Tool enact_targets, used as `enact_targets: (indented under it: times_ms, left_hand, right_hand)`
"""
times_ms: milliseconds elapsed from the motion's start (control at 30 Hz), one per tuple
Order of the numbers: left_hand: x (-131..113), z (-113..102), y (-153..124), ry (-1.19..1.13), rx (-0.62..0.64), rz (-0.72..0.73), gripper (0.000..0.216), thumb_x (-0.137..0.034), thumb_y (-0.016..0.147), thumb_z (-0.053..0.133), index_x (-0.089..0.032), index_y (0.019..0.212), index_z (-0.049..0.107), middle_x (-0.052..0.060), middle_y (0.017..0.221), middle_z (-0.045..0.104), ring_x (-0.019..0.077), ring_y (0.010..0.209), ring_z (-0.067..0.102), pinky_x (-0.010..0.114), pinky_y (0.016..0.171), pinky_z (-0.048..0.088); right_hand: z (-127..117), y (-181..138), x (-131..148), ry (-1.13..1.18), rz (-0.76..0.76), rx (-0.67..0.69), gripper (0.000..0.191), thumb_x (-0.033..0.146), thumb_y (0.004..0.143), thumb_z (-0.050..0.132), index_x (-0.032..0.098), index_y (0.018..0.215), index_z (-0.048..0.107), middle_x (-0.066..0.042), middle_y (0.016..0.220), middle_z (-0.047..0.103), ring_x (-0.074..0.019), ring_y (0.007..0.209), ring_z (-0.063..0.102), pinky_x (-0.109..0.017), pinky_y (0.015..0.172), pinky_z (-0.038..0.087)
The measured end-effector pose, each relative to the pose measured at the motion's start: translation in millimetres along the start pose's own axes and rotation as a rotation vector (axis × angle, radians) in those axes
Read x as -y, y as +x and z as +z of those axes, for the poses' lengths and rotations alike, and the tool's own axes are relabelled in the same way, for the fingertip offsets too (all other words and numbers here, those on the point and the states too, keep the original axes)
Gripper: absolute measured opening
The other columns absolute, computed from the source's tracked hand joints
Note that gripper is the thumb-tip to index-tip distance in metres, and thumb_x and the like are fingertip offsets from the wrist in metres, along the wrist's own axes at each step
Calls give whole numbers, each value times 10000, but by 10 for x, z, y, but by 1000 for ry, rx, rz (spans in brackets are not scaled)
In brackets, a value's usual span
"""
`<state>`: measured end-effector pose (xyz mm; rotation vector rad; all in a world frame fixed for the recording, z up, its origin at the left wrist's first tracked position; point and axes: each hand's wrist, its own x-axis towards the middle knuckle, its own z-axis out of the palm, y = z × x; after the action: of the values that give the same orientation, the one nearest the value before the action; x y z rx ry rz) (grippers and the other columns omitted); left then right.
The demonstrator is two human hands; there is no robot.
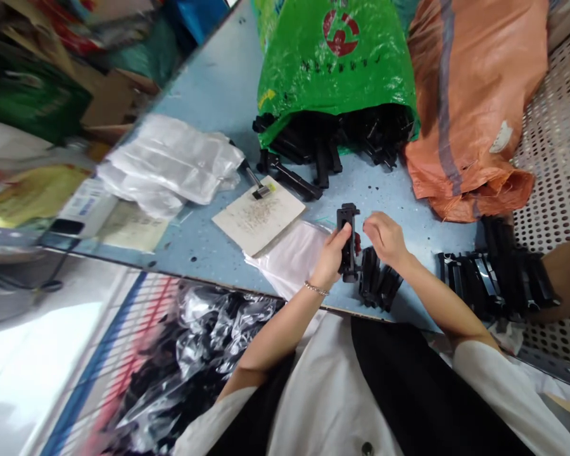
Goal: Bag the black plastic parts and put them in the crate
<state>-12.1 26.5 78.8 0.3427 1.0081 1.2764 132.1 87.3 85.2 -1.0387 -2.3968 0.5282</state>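
Observation:
My left hand (331, 256) is closed around a long black plastic part (346, 244), held upright above the table's front edge. A small red piece (358, 242) shows along its right side. Just right of the part is my right hand (384, 237), raised with its fingers curled together. Whatever those fingers may hold is too small or hidden to make out. Below the right hand lies a small group of similar black parts (373, 278). Thin clear plastic bags (292, 256) lie flat to the left of my left hand.
A green bag (337, 69) spills black parts (304, 145) at the back. Beside it stands an orange woven sack (475, 114). A small metal-headed tool (260, 189) rests on a pale board (259, 218). More black parts (494, 272) lie rightward, beside another person's arm (567, 278).

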Motion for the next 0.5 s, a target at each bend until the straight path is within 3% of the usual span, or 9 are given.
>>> enact_targets:
  times_ms: [133, 233, 300, 367, 433, 500]
  left_hand:
    - [-20, -62, 55, 50, -14, 7, 502, -618, 801, 681, -162, 1007, 642, 6, 717, 634, 113, 585, 577, 231, 535, 446]
    - [107, -148, 71, 179, -122, 142, 487, -505, 789, 737, -205, 1141, 585, 2, 906, 661, 130, 754, 623, 242, 687, 500]
    - [272, -257, 61, 283, -188, 213, 498, -422, 802, 726, -218, 1215, 538, 7, 1010, 652, 153, 905, 636, 275, 834, 514]
    - [481, -384, 19, 452, -159, 226, 448, -393, 840, 667, -197, 1225, 547, 45, 1082, 647, 204, 1040, 631, 362, 966, 501]
    - [702, -488, -49, 679, -107, 288, 446, -380, 876, 613, -176, 1268, 553, 115, 1245, 607, 274, 1225, 568, 473, 1097, 430]
    - [891, -543, -114, 892, -79, 413, 516, -344, 917, 556, -161, 1393, 478, 179, 1466, 451, 319, 1423, 394, 540, 1196, 307]
  right_hand:
    - [155, -414, 164, -55, -257, 23, 316, 481, 988, 452, 244, 851, 609, -64, 839, 610, -229, 803, 541, -395, 733, 421]
    - [269, -457, 201, -86, -255, 59, 291, 379, 1006, 456, 224, 808, 603, -56, 794, 606, -211, 783, 545, -362, 722, 417]
    - [288, -258, 92, -10, -137, 122, 278, 361, 1007, 480, 217, 806, 608, -35, 783, 619, -185, 777, 559, -326, 741, 445]
    - [245, 99, -155, 68, 44, 92, 233, 348, 1003, 505, 202, 868, 627, -31, 849, 650, -166, 838, 578, -292, 808, 469]
    - [156, 529, -504, 40, 197, -55, 239, 299, 1028, 439, 139, 1054, 614, -112, 1081, 649, -182, 1033, 557, -332, 967, 432]
    - [63, 924, -869, 4, 339, -215, 319, 278, 1030, 402, 44, 1208, 525, -243, 1328, 518, -217, 1213, 466, -415, 1087, 335]
